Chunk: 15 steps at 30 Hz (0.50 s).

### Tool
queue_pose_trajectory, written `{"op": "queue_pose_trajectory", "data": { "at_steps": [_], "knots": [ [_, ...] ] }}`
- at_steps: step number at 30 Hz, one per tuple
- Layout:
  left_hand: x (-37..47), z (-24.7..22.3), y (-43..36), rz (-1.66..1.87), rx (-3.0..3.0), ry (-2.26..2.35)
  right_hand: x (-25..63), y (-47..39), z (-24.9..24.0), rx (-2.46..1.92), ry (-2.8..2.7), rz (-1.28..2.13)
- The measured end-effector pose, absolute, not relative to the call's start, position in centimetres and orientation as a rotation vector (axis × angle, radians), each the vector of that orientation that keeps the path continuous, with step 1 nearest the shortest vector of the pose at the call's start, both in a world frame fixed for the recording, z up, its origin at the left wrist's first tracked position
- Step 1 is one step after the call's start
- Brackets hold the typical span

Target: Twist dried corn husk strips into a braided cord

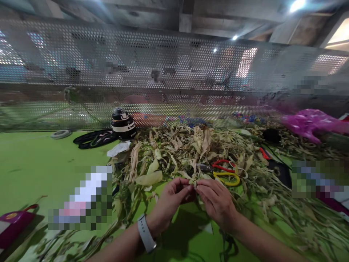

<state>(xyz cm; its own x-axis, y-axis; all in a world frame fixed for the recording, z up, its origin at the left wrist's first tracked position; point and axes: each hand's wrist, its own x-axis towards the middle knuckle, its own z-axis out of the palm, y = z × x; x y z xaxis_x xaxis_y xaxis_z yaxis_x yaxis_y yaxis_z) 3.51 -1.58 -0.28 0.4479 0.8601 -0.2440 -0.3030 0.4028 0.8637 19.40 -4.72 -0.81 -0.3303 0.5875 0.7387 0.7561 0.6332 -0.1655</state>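
My left hand (pixel 174 196) and my right hand (pixel 218 202) meet at the middle of the view, both with fingers pinched on a small piece of pale dried husk (pixel 194 181). A white watch strap is on my left wrist. Just beyond my fingertips spreads a heap of dried corn husks (pixel 177 143). Scissors with one red and one yellow handle (pixel 227 178) lie on the husks, right behind my right hand. A broad pale green husk (pixel 149 178) rests beyond my left hand.
A black bottle (pixel 123 123) stands at the back of the green table (pixel 29 156), beside a black coiled item (pixel 94 138) and white tissue (pixel 119 148). Perforated metal panels (pixel 163 72) rise behind. A pink plastic bag (pixel 311 123) lies far right, a purple object (pixel 16 223) far left.
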Motion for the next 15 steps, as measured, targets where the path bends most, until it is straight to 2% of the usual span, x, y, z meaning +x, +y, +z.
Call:
{"op": "queue_pose_trajectory", "data": {
  "at_steps": [15],
  "knots": [
    [3.85, -0.64, -1.61, 0.788, 0.842, 0.735, 19.29, -4.78, -0.79, -1.102, -2.099, -0.288]
  ]
}}
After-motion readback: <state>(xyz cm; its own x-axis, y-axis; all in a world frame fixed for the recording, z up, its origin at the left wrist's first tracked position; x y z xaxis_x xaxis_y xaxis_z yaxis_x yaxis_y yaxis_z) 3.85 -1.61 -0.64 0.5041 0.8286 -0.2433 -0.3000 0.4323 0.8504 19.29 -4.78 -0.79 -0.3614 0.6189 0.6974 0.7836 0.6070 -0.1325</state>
